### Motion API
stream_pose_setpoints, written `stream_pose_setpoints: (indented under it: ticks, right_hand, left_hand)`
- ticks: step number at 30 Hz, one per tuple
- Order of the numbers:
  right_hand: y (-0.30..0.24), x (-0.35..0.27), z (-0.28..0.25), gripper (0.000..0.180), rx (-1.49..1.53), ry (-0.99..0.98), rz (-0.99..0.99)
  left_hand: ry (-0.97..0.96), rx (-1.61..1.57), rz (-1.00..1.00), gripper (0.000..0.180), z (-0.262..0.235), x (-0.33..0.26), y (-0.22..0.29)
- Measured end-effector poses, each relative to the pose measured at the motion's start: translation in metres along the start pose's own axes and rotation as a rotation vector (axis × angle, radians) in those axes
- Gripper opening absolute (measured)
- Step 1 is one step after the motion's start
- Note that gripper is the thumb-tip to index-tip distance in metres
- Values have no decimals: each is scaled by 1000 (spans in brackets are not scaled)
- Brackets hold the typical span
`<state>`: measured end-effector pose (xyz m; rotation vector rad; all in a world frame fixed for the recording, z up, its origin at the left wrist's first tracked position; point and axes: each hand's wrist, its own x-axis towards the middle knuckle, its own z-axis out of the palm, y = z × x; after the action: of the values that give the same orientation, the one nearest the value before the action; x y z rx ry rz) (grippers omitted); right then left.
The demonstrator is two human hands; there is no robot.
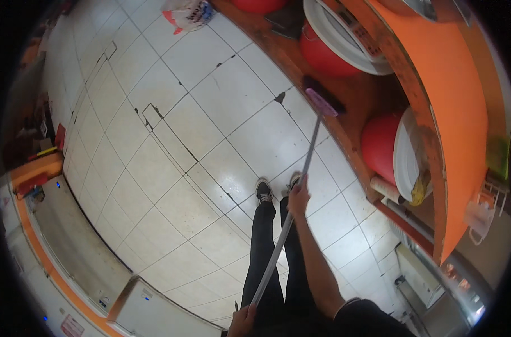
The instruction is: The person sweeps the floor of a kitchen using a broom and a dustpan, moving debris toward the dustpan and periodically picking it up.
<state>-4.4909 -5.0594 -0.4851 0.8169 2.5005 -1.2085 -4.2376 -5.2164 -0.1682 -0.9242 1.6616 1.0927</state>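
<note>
A long-handled broom [273, 259] slants across the view, its grey pole running from the lower middle to the upper right. Its purple head [323, 103] with dark bristles rests on the brown lower shelf [345, 132] of an orange-topped counter. My right hand [299, 197] is closed around the middle of the pole. Lower down, by my waist, my left hand [242, 321] grips the pole near its end. Next to the broom head, on the same shelf, stand red tubs [376, 147] with pale lids.
The orange counter [455, 112] bounds the right side. A white and red plastic bag [188, 15] lies on the tiled floor [210, 135] at the far end. White cabinets [165, 306] with orange trim line the left. My shoe [263, 191] stands on the tiles.
</note>
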Motion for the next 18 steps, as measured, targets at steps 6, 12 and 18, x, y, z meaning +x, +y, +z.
stream_pose_setpoints:
  ticks: [6, 12, 18]
  right_hand:
    - [-118, -30, 78, 51, 89, -252, -166]
    - [-234, 134, 154, 52, -118, -225, -479]
    - [-211, 174, 174, 55, -244, -289, -317]
  left_hand:
    - [-37, -527, -132, 45, 24, 12, -41]
    - [-54, -835, -40, 50, -17, 140, 132]
    - [-106, -779, -45, 44, -55, 160, 152]
